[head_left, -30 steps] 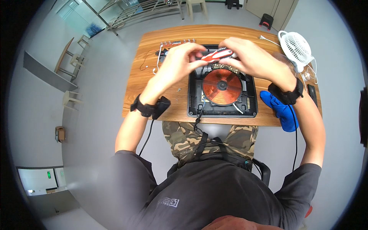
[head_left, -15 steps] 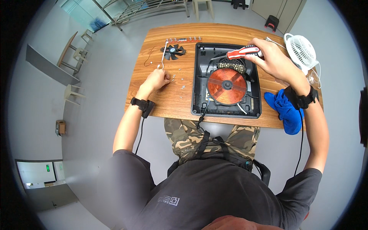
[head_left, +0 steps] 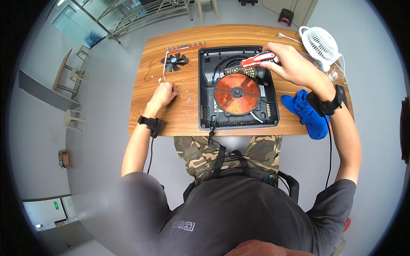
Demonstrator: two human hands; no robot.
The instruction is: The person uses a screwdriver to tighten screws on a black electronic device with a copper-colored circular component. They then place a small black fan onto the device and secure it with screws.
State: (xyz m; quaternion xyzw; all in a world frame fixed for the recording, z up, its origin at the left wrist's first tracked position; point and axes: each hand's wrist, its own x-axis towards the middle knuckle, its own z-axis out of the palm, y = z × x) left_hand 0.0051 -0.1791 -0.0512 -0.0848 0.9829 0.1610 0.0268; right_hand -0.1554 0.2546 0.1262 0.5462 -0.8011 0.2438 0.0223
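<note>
Fingers pinched together, my left hand [head_left: 163,94] rests on the tabletop beside several tiny screws [head_left: 188,100]; whether a screw is between the fingertips I cannot make out. My right hand [head_left: 294,64] is wrapped round a red and white screwdriver [head_left: 256,59], held over the far part of an opened black induction cooker housing [head_left: 206,98]. The shaft points left over the housing, its tip hard to see. A round copper coil [head_left: 226,87] sits in the middle of the housing. A small black fan [head_left: 174,62] lies loose, beyond my left hand.
A narrow circuit board strip [head_left: 186,47] with a white cable [head_left: 165,68] lies at the far left of the wooden table [head_left: 145,106]. To the right are a blue cloth [head_left: 309,113] and a white desk fan [head_left: 320,45] with its cord.
The whole table scene has shifted left and slightly up in view. My right hand still holds the screwdriver over the housing, and my left hand stays by the screws, fingers closed.
</note>
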